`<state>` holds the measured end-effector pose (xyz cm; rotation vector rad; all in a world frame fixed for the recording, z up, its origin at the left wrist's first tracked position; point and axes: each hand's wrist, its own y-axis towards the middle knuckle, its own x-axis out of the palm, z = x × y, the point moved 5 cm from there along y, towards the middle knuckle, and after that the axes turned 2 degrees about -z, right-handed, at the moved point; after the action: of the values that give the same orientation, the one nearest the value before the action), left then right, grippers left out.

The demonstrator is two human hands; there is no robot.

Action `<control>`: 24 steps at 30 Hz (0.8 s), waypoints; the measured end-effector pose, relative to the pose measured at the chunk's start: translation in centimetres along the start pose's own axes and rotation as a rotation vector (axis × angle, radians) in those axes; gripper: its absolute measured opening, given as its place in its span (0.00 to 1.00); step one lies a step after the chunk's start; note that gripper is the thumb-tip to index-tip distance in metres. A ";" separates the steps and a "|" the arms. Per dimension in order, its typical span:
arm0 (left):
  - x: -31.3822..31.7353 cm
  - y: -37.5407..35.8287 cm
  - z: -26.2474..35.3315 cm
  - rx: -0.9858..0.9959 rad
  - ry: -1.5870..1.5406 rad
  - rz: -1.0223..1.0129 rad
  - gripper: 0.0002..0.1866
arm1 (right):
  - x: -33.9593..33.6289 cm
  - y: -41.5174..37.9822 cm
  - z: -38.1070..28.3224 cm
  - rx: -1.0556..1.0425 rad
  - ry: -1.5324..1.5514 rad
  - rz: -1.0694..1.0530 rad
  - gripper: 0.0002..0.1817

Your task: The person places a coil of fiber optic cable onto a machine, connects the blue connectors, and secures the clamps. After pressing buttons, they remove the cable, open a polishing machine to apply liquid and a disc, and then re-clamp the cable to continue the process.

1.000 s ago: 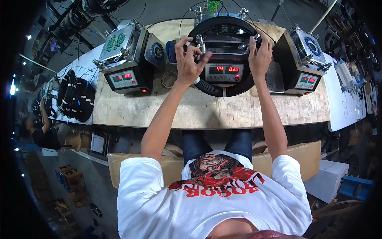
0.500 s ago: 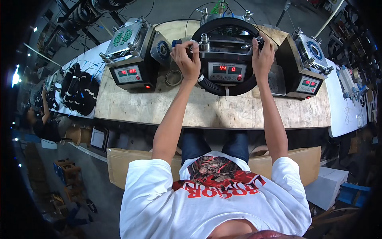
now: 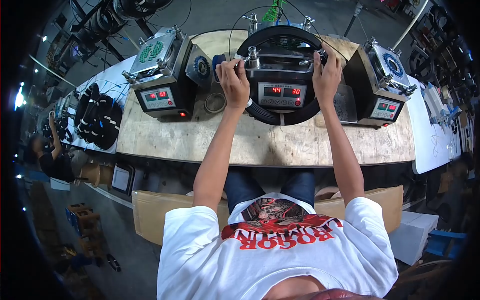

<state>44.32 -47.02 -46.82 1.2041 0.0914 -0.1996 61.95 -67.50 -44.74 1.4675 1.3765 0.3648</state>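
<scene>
A ring of black cable coil [image 3: 282, 119] stands round the front of the middle machine [image 3: 265, 75], tied with pale bands. At the coil's left side is my left hand [image 3: 233, 82], fingers curled outside it and the thumb near a metal clamp [image 3: 253, 58]. My right hand [image 3: 327, 75] grips the opposite side, its thumb inside the ring beside a second clamp lever [image 3: 306, 62]. Some fingertips are hidden. Through the ring a red display [image 3: 282, 91] shows 44 and 30.
Similar machines with displays stand left [image 3: 159, 97] and right [image 3: 385, 107] on the wooden table [image 3: 200, 142]. A roll of tape [image 3: 215, 102] and a clear tray [image 3: 345, 102] lie between them. Black coils [image 3: 97, 120] pile on the left table; another person [image 3: 55, 155] works there.
The middle display's right number has gone from 0. to 30. Both hands remain at the coil's sides, shifting only slightly. The whole view has moved a little as my head moved.
</scene>
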 end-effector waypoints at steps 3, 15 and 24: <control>-0.2 0.1 0.4 0.086 -0.036 0.030 0.02 | 0.0 0.0 -0.1 -0.010 0.003 0.002 0.21; -0.2 0.8 0.4 0.021 0.078 -0.060 0.08 | -0.2 0.0 -2.3 0.159 -0.058 -0.173 0.50; 0.8 1.0 -0.1 -0.246 -0.061 -0.123 0.23 | -2.0 -2.3 1.1 0.219 0.569 -0.083 0.29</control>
<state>45.34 -46.67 -46.11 0.9474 0.1334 -0.3235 61.01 -70.23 -46.22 1.5418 1.9740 0.6268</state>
